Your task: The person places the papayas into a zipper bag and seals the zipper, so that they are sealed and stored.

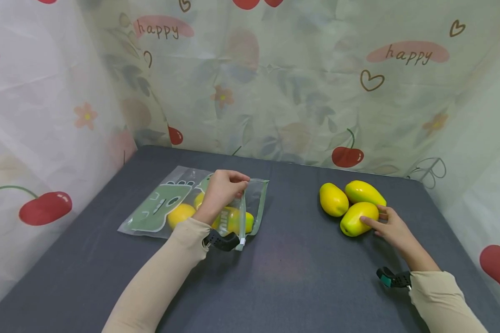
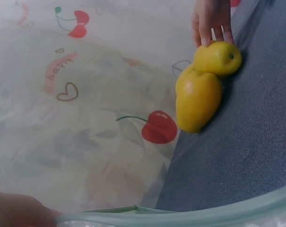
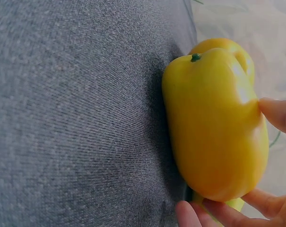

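Observation:
My left hand (image 1: 221, 193) pinches the upper edge of a clear zip bag (image 1: 135, 224) with a green cartoon print, near its open end. Inside the bag lie several yellow fruits (image 1: 180, 214), partly hidden by the print and my hand. On the right, my right hand (image 1: 393, 230) has thumb and fingers around the nearest yellow mango (image 1: 357, 221), which rests on the table; the right wrist view shows the thumb on its side and fingertips at its lower end. Two more mangoes, one on the left (image 1: 333, 200) and one behind (image 1: 365, 192), lie against it.
A dark grey cloth covers the table (image 1: 291, 286). White curtains (image 1: 291, 92) printed with cherries and hearts enclose the back and sides. A thin looped cord (image 1: 431, 170) shows at the back right corner. The bag's white slider (image 1: 241, 242) sits at its near edge.

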### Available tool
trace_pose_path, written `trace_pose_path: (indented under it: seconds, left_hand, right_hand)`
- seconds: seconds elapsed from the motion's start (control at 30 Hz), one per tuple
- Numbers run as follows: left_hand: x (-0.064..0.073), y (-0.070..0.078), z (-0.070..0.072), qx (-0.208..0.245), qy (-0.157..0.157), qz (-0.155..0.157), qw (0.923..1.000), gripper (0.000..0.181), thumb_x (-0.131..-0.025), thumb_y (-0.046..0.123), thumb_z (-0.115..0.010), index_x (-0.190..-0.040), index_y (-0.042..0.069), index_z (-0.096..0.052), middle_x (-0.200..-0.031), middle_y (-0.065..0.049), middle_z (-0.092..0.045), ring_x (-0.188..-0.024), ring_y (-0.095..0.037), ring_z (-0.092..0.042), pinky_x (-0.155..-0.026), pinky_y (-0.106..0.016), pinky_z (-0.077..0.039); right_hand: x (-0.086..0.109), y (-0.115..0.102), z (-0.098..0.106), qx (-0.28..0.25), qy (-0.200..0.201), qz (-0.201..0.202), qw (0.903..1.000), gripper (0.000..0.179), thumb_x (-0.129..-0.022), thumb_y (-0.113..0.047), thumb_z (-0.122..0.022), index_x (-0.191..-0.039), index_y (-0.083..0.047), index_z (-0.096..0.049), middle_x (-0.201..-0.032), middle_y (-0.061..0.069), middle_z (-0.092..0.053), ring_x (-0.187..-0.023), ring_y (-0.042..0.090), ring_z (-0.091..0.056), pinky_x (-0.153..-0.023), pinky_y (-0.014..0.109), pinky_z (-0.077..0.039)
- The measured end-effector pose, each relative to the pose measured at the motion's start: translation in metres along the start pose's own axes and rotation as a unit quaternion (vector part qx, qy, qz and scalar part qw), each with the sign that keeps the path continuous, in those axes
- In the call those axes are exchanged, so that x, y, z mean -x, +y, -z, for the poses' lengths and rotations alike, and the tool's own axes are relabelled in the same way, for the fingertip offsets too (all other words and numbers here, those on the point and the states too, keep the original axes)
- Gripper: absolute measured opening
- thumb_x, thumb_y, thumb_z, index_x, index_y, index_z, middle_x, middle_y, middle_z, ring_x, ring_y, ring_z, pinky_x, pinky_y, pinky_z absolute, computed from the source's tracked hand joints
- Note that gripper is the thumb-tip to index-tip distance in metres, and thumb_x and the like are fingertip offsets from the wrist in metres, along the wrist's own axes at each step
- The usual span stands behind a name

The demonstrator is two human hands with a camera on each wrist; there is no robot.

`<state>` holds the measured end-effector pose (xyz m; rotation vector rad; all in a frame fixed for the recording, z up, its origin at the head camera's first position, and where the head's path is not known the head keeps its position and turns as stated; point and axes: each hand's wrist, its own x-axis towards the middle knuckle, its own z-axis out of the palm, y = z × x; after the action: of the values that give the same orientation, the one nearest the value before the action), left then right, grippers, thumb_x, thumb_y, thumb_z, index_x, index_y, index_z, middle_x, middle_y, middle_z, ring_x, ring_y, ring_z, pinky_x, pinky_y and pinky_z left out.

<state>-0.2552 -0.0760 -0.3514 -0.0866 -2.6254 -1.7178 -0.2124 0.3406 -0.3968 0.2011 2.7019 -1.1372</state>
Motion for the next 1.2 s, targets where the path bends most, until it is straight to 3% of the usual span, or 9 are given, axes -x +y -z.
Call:
trace_pose_path:
  seconds: [0.4,0.6,1.03,1.2]
  left_hand:
    - [0.001,0.004,0.001,0.001,-0.003,0.004,1.0,0.018,-0.09,0.016,-0.066,-0.103,0.008,-0.075,-0.087,-0.008,-0.071,-0.07,-0.019,-0.065,-0.069,-0.035,-0.057]
    - [0.002,0.004,0.002,0.006,-0.005,0.009,0.9999,0.018,-0.09,0.016,-0.066,-0.103,0.008,-0.075,-0.091,-0.007,-0.071,-0.073,-0.02,-0.066,-0.078,-0.046,-0.058]
    - [0.001,0.005,0.001,0.006,-0.003,0.008,0.9999,0.013,-0.089,0.015,-0.066,-0.097,0.012,-0.076,-0.087,-0.006,-0.071,-0.071,-0.02,-0.066,-0.078,-0.048,-0.057]
    - [0.001,0.004,0.001,0.002,-0.007,0.01,0.9999,0.016,-0.09,0.016,-0.066,-0.101,0.01,-0.076,-0.094,-0.009,-0.072,-0.072,-0.019,-0.066,-0.078,-0.044,-0.058]
  right_hand:
    - [-0.003,-0.002,0.001,-0.022,-0.011,-0.006,0.9997,0.106,-0.092,-0.053,-0.056,-0.149,0.013,0.005,-0.147,0.043,-0.014,-0.125,0.048,-0.042,-0.092,0.042,-0.054]
    - [-0.004,-0.002,0.002,-0.027,-0.018,-0.007,0.9994,0.106,-0.091,-0.05,-0.06,-0.149,0.012,0.004,-0.145,0.044,-0.017,-0.125,0.048,-0.042,-0.091,0.04,-0.054]
    - [0.001,0.005,0.004,-0.053,-0.024,-0.001,0.9983,0.102,-0.091,-0.044,-0.064,-0.148,0.014,-0.001,-0.144,0.042,-0.017,-0.125,0.048,-0.041,-0.088,0.037,-0.056]
    - [0.003,0.01,0.003,-0.043,-0.026,0.012,0.9987,0.098,-0.091,-0.045,-0.063,-0.151,0.008,-0.006,-0.14,0.041,-0.023,-0.12,0.045,-0.046,-0.088,0.039,-0.056]
